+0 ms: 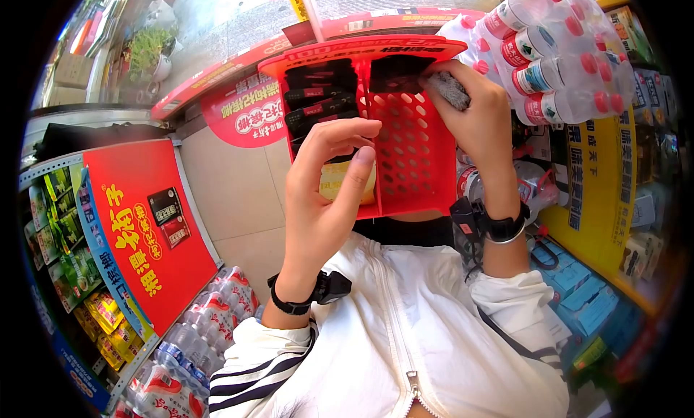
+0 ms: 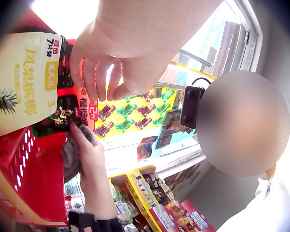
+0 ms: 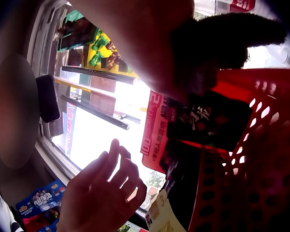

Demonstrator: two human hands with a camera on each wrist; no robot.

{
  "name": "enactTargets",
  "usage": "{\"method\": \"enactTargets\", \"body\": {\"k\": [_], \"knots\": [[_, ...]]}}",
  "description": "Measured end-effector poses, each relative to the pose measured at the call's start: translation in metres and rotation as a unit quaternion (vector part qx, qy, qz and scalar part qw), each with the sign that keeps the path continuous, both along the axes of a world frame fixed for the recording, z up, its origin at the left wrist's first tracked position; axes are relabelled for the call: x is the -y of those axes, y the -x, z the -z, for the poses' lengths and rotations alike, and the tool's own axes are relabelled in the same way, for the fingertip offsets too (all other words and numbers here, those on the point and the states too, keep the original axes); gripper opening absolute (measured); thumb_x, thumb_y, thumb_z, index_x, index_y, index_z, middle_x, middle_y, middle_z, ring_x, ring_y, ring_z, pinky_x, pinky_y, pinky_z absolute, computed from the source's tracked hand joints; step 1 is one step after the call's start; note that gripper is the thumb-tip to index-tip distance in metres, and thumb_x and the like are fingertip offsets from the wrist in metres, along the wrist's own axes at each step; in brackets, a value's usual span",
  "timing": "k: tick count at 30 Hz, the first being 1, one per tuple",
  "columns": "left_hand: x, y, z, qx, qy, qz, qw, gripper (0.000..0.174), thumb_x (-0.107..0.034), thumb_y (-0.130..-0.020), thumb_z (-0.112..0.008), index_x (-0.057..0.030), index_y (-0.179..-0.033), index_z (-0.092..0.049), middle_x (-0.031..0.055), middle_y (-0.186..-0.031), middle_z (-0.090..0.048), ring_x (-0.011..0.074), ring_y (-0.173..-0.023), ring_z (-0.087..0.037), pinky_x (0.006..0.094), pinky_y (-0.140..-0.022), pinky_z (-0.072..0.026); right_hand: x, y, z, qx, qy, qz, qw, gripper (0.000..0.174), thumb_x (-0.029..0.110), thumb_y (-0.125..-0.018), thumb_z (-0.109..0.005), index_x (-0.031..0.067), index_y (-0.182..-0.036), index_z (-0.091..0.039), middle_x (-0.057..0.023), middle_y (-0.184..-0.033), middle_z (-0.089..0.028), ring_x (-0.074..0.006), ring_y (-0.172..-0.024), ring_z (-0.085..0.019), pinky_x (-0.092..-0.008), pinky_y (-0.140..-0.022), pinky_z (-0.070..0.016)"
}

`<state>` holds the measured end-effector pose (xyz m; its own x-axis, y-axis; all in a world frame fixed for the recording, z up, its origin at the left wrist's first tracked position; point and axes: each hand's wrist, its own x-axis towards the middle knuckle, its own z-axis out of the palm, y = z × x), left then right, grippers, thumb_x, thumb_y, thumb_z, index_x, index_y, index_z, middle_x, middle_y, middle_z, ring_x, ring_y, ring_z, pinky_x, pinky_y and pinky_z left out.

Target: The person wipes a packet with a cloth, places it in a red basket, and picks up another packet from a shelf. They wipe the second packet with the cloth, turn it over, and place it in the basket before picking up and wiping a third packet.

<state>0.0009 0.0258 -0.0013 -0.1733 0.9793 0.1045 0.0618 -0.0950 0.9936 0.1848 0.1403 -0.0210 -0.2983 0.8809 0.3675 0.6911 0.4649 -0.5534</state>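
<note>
A red plastic display basket (image 1: pixel 426 208) with two compartments and a perforated wall is in front of the body. My right hand (image 1: pixel 473 114) grips a grey fuzzy cloth (image 1: pixel 448 91) at its far right corner. Beside that cloth, a black packet (image 3: pixel 212 121) stands in the right compartment; the right thumb is right at it in the left wrist view. Over the left compartment, my left hand (image 1: pixel 314 187) hovers with loosely bent fingers and holds nothing. Several black packets (image 1: pixel 314 111) lie there, along with a pale yellow pineapple-print bag (image 2: pixel 24 82) partly hidden by that hand.
Shrink-wrapped water bottles (image 1: pixel 542 64) are stacked close by on the right, above a yellow printed panel (image 1: pixel 589 179). At left stands a shelf with a red sign (image 1: pixel 148 230) and hanging snack bags. More bottle packs (image 1: pixel 217 306) sit at lower left; tiled floor (image 1: pixel 242 179) shows between.
</note>
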Motion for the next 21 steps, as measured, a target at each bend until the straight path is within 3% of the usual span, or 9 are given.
{"method": "enactTargets", "body": {"k": [6,16,21], "knots": [[0.000,0.000,0.000,-0.018,0.006,0.002,1.000,0.019,-0.003,-0.091,-0.059,-0.0006,-0.109,-0.063,0.0081,-0.105,-0.063,0.0162,-0.096,-0.062,0.0293,-0.088,-0.0471,0.002,0.003,-0.009,0.056,0.002,0.013,0.998,0.019,0.021,-0.079,-0.072,0.0144,-0.097,-0.066,-0.0088,-0.085,-0.069,-0.0313,-0.076,-0.067,-0.0388,-0.062,-0.0517],[0.000,-0.001,0.003,-0.011,0.004,0.002,1.000,0.018,-0.003,-0.091,-0.059,-0.0006,-0.108,-0.063,0.0080,-0.104,-0.063,0.0161,-0.095,-0.062,0.0286,-0.087,-0.0468,-0.004,-0.002,-0.005,0.029,-0.023,0.007,0.999,0.019,0.020,-0.081,-0.072,0.0155,-0.098,-0.066,-0.0088,-0.084,-0.069,-0.0297,-0.076,-0.068,-0.0374,-0.060,-0.0516],[0.000,-0.002,0.003,-0.018,0.005,-0.003,1.000,0.018,-0.004,-0.091,-0.059,-0.0008,-0.108,-0.063,0.0081,-0.103,-0.063,0.0162,-0.095,-0.062,0.0288,-0.087,-0.0468,-0.008,-0.003,-0.002,0.012,0.023,0.026,0.999,0.022,0.025,-0.083,-0.071,0.0164,-0.102,-0.066,-0.0098,-0.082,-0.070,-0.0313,-0.075,-0.068,-0.0374,-0.061,-0.0521]]}}
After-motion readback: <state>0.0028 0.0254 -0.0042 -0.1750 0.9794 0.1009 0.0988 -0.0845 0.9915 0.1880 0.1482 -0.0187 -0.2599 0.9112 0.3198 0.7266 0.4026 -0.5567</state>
